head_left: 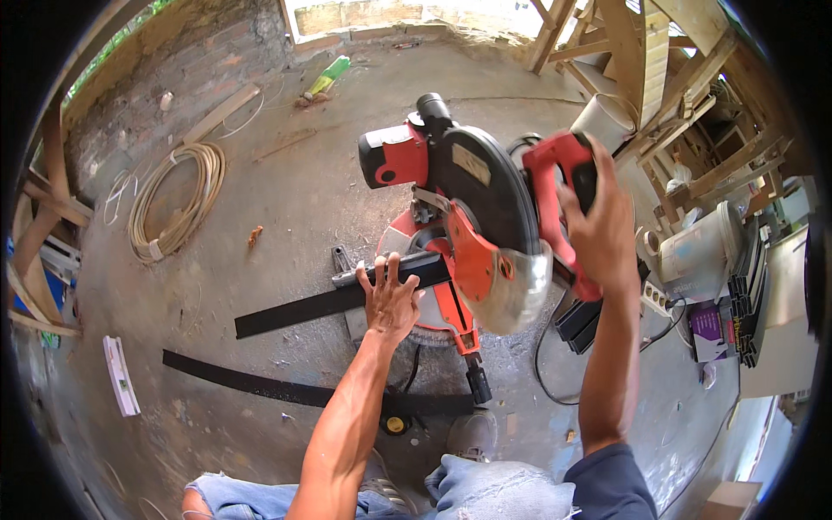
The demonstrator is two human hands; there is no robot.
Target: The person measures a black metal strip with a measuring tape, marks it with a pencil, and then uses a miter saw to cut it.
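Observation:
A red and black miter saw [485, 199] stands on the concrete floor before me, its head raised and the clear blade guard [517, 290] low at the front. My right hand [602, 230] is closed round the red saw handle [546, 186]. With fingers spread and bent over the top edge, my left hand [392, 299] holds a flat black strip [290, 315] against the saw's fence, left of the blade. The strip's free end sticks out to the left. A second, longer black strip [251, 379] lies on the floor nearer my feet.
A coiled beige hose [178, 204] lies at the left, with a white and purple level [121, 375] nearer me. At the right are a white bucket [702, 251], black profiles [750, 299] and a power strip [656, 299] with cables. Timber framing [624, 52] stands far right.

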